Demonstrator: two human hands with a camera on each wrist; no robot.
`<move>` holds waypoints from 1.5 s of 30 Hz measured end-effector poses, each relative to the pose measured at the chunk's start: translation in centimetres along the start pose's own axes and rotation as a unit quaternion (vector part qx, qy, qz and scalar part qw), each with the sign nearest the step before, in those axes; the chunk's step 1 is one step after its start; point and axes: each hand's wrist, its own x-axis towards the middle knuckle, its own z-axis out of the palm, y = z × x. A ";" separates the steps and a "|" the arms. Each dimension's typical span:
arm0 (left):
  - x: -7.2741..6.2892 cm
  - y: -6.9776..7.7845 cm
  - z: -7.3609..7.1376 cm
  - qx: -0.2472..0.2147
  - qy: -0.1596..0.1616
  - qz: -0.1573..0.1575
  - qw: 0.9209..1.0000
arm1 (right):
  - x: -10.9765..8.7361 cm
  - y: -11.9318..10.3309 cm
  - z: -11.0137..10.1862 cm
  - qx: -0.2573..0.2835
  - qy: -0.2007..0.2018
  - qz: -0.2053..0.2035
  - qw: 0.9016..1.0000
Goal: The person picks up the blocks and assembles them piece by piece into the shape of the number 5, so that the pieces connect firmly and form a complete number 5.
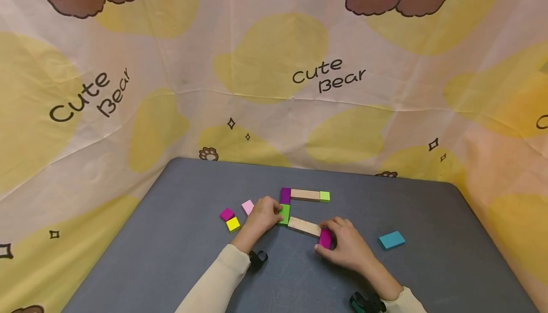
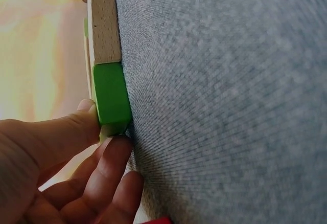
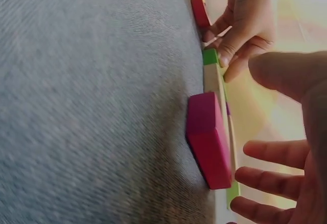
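With thumb and fingertips, my left hand (image 1: 263, 215) pinches the left part of a green block (image 2: 111, 93). A plain wooden block (image 1: 304, 226) runs to the right from that green block, end against it. At the wooden block's other end lies a magenta block (image 3: 209, 142). Around it my right hand (image 1: 348, 246) is spread, thumb and fingers apart; the right wrist view shows a gap between thumb and block. Behind the green block sits a purple block (image 1: 285, 196), followed rightward by a second wooden block (image 1: 305, 195) and a light green block (image 1: 325, 197).
Left of my left hand lie another magenta block (image 1: 227, 214), a yellow block (image 1: 233, 224) and a pink block (image 1: 247, 207), partly hidden by the hand. A blue block (image 1: 391, 240) lies alone on the right. A printed cloth (image 1: 265, 65) hangs behind the grey table (image 1: 171, 256).
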 end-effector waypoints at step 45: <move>-0.1 0.5 -0.2 -0.003 -0.005 -0.001 1.000 | -4.8 8.3 -6.8 -0.024 0.041 0.124 0.991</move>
